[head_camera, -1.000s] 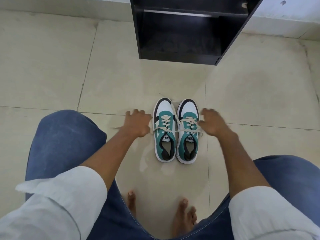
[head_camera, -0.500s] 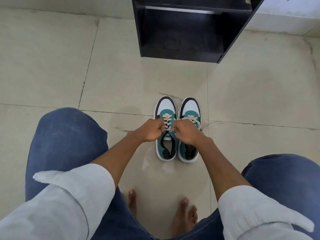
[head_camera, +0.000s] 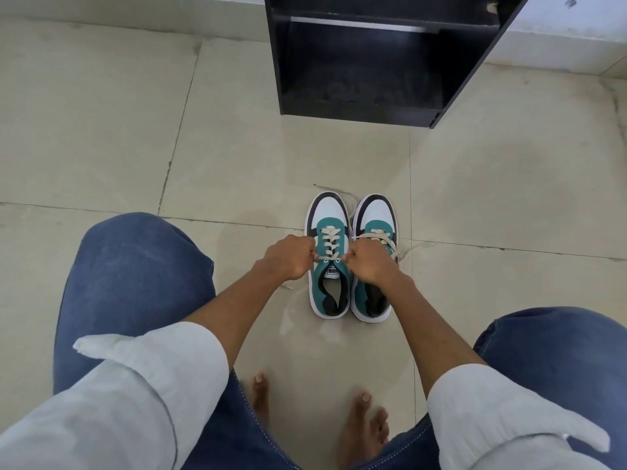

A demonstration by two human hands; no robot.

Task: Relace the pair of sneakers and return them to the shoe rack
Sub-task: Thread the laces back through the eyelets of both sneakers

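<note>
Two teal, white and black sneakers stand side by side on the tiled floor, toes pointing away from me. The left sneaker has its cream lace crossed up the front. My left hand pinches one lace end at that shoe's left side. My right hand pinches the other end at its right side and lies over part of the right sneaker. A loose lace end trails right of the right sneaker. The black shoe rack stands open beyond the shoes.
My knees in blue jeans flank the shoes, and my bare feet rest on the floor below them. A white wall base runs behind the rack. Beige floor tiles spread to the left and right.
Both hands came in from the outer sides of the pair to the left sneaker's lace and closed on its ends, which now stretch a little apart across the tongue.
</note>
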